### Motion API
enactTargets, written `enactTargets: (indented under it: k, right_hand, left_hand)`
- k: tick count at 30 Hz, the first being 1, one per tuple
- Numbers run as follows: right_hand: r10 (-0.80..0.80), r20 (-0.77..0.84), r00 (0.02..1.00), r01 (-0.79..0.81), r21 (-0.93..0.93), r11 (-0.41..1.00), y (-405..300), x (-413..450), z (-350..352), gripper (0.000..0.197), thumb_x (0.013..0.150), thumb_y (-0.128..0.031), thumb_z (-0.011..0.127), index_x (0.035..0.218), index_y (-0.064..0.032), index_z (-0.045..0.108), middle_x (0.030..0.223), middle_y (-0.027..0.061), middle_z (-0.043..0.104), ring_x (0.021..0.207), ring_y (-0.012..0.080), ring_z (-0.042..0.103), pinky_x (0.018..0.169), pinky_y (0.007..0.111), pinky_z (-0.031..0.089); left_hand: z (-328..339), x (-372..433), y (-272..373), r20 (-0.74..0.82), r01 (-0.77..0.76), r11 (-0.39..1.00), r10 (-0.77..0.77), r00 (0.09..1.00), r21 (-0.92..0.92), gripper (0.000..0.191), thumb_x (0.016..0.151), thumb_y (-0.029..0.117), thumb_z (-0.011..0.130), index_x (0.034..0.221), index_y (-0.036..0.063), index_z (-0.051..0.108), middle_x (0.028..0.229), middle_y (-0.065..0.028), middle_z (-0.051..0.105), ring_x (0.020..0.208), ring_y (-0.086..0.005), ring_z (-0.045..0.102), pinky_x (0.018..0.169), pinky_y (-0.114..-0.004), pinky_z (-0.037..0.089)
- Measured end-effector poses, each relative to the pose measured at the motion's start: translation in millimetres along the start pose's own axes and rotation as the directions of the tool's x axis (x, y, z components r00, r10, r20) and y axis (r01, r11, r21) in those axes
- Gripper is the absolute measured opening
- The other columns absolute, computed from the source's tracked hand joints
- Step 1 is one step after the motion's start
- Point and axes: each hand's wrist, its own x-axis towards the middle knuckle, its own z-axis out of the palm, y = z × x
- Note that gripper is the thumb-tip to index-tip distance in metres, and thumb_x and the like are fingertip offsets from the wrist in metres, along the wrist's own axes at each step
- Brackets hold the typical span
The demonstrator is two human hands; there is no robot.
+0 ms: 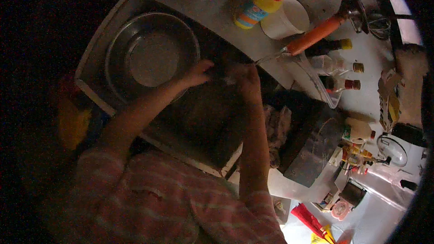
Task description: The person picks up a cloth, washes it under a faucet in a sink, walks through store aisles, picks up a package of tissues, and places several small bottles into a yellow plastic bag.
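My left hand (201, 73) is held out over the right rim of a round metal basin (118, 74), its thumb and fingers apart with nothing seen in them. To its right is my right hand (250, 78), fingers bent inward near a small pale blur. Darkness hides whether it holds anything. The thin metal shank of an orange-handled utensil (313, 37) reaches close to this hand; I cannot tell if they touch. The basin sits in a dark rectangular sink (200, 132) with a pale edge.
On the counter beyond are a yellow bottle with a red cap (252, 12), a white cup (284, 18) and several glass bottles (332, 66). A bunched cloth (278, 122) and a dark slab (315, 149) lie right of my right forearm. A red-and-yellow object (310, 218) is at lower right.
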Motion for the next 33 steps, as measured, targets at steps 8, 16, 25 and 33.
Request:
enactTargets:
  k: [8,16,25,33]
  right_hand:
    - [0.013,-0.157,0.987,0.116,0.781,0.613,-3.0,-21.1,-13.5,0.021,0.074,-0.007,0.047,0.094,-0.0034,0.046,0.087,0.0076,0.053,0.077,0.0206,0.052,0.071,0.033,0.043]
    - [0.049,-0.159,0.986,-0.094,-0.287,0.953,44.0,-54.2,-77.6,0.03,0.075,-0.012,0.052,0.103,-0.0021,0.046,0.096,0.0059,0.051,0.089,0.0201,0.049,0.078,0.033,0.04]
    - [-0.679,-0.423,0.6,0.598,-0.326,0.732,-176.9,-34.8,-70.5,0.04,0.078,-0.005,0.048,0.116,0.0028,0.036,0.115,0.0142,0.043,0.105,0.0206,0.042,0.086,0.031,0.035]
    - [-0.825,-0.21,0.525,0.83,-0.087,0.551,-208.9,-12.5,-53.1,0.036,0.077,-0.006,0.048,0.113,0.0013,0.043,0.106,0.0134,0.051,0.102,0.0186,0.045,0.086,0.029,0.035]
  left_hand:
    - [63.9,6.1,69.2,-0.031,-0.203,0.737,0.291,0.956,0.645,0.047,0.076,0.023,0.057,0.114,0.0052,0.037,0.117,-0.0131,0.038,0.105,-0.0272,0.04,0.086,-0.04,0.037]
    - [82.1,48.5,87.7,-0.087,0.066,0.998,-0.066,0.994,-0.003,0.033,0.072,0.011,0.056,0.103,0.0028,0.047,0.09,-0.0116,0.054,0.081,-0.0228,0.053,0.069,-0.034,0.044]
    - [78.5,57.0,44.0,0.256,-0.096,0.892,0.228,0.939,-0.442,0.02,0.073,0.007,0.055,0.092,0.0025,0.054,0.086,-0.0063,0.057,0.078,-0.0189,0.054,0.073,-0.032,0.044]
    - [59.3,25.3,79.7,0.156,-0.143,0.894,0.228,0.961,-0.425,0.013,0.076,0.013,0.053,0.086,0.0036,0.052,0.079,-0.006,0.056,0.073,-0.0171,0.053,0.066,-0.03,0.044]
